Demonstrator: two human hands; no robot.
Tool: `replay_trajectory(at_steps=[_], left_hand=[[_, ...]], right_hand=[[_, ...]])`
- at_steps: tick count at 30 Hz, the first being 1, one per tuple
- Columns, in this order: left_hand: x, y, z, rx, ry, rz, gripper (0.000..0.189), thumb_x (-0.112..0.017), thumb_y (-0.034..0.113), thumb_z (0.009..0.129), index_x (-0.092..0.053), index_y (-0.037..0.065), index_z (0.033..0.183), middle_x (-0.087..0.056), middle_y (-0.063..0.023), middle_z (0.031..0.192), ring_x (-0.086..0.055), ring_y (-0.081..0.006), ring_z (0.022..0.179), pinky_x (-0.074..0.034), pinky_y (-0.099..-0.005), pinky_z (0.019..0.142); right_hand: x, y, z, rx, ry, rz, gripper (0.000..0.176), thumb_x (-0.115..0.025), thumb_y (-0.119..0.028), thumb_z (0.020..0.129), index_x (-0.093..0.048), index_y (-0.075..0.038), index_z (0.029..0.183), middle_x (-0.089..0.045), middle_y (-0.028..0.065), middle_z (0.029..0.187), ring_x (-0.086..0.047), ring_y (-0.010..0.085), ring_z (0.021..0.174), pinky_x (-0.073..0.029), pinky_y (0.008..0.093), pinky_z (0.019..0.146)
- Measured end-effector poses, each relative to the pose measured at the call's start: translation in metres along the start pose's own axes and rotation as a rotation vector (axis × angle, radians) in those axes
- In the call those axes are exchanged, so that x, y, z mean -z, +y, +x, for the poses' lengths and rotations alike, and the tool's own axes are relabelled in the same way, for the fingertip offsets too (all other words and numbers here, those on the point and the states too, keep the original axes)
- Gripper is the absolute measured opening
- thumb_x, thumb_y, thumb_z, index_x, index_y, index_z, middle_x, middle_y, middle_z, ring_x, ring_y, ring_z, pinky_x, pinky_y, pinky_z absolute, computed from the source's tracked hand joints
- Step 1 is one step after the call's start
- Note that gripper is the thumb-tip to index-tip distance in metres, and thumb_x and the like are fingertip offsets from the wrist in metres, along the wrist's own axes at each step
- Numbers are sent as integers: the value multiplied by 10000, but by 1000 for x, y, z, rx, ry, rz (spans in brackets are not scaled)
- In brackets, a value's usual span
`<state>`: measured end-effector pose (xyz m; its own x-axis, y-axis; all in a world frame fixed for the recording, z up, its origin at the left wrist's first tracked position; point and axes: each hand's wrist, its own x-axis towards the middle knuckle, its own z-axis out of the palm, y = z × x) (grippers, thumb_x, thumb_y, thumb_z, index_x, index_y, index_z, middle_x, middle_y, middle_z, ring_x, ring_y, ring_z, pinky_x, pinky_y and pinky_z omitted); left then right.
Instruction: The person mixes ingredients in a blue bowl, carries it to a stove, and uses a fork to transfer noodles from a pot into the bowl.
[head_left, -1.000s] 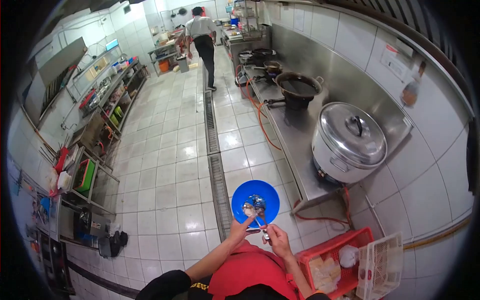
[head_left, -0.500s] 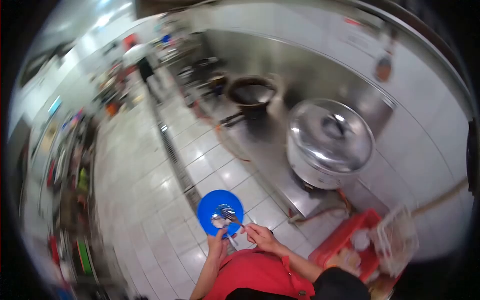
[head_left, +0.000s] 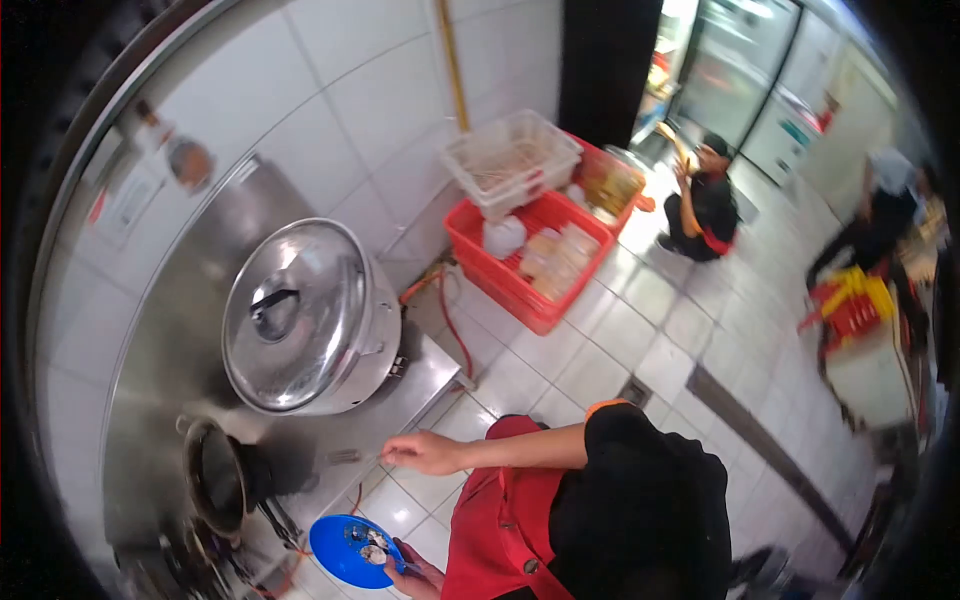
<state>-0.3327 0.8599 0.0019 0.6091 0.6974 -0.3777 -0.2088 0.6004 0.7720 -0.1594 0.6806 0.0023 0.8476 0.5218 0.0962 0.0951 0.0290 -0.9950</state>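
Note:
A blue bowl (head_left: 335,560) is in my left hand (head_left: 418,577), which grips its right rim near the bottom of the view. Some whitish food (head_left: 374,545) lies inside it, too small to make out. A light-coloured strip, perhaps a utensil handle, shows by the left fingers. My right hand (head_left: 425,453) is closed on a fork (head_left: 345,456), its tines pointing left, above and apart from the bowl. Beyond the fork, a large lidded metal pot (head_left: 300,310) stands on the steel stove counter.
A red crate (head_left: 530,300) holding bags and a white container sits on the floor, with a clear plastic basket (head_left: 512,160) on its edge. A wok (head_left: 215,475) is at lower left. One person (head_left: 703,205) crouches near glass doors; another (head_left: 885,215) is at far right.
My view has swung to the right, bringing the crates and two people into sight. The fork has come up out of the bowl and away from it.

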Motion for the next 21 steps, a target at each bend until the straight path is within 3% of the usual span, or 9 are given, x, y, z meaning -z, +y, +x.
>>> replay_trajectory(at_steps=[2, 4, 5, 7, 10, 15, 21], left_hand=[[13, 16, 16, 12, -51, 16, 620, -615, 119, 800, -360, -38, 1342, -484, -168, 1274, -564, -293, 1028, -485, -350, 946], [33, 33, 39, 112, -182, 61, 613, -613, 125, 801, -358, -50, 1331, -500, -172, 1248, -560, -294, 1039, -490, -343, 946], [39, 40, 49, 124, -202, 71, 613, -613, 125, 801, -358, -50, 1331, -500, -172, 1248, -560, -294, 1039, -490, -343, 946], [44, 57, 57, 238, -290, 130, 575, -601, 124, 814, -378, -61, 1310, -510, -173, 1229, -555, -274, 1051, -494, -330, 929], [36, 67, 52, 288, -396, 148, 521, -587, 123, 827, -414, -45, 1290, -537, -145, 1197, -559, -244, 1043, -490, -305, 898], [33, 52, 57, 414, -545, 335, 530, -610, 169, 769, -455, 31, 1256, -566, -94, 1125, -561, -208, 974, -417, -352, 892], [9, 33, 24, 481, -679, 338, 511, -619, 148, 792, -463, 38, 1266, -571, -85, 1153, -571, -228, 1022, -449, -342, 925]], right_hand=[[-7, 7, -21, -88, 110, -18, 268, -508, -263, 960, -583, -38, 1084, -640, 37, 921, -577, 115, 849, -452, 260, 761], [-19, 26, -39, -57, 459, 31, 261, -533, -276, 942, -601, -45, 1042, -653, 54, 835, -580, 103, 769, -459, 280, 685], [-27, 31, -51, -55, 485, 30, 261, -533, -276, 942, -601, -45, 1042, -653, 54, 835, -580, 103, 769, -459, 280, 685], [-39, 21, -76, -125, 723, 135, 249, -534, -238, 941, -610, -31, 1058, -599, 10, 746, -514, 67, 685, -422, 249, 615], [-68, 32, -110, -192, 848, 195, 210, -508, -171, 952, -629, -22, 1036, -490, -34, 701, -421, 41, 633, -368, 206, 582], [-88, 28, -160, -176, 997, 193, 210, -529, -181, 934, -603, -26, 1055, -514, -28, 680, -438, 47, 620, -369, 229, 557], [-85, 12, -227, -35, 1183, 140, 181, -516, -141, 928, -574, -11, 1040, -573, 1, 720, -476, 53, 637, -375, 221, 569]])
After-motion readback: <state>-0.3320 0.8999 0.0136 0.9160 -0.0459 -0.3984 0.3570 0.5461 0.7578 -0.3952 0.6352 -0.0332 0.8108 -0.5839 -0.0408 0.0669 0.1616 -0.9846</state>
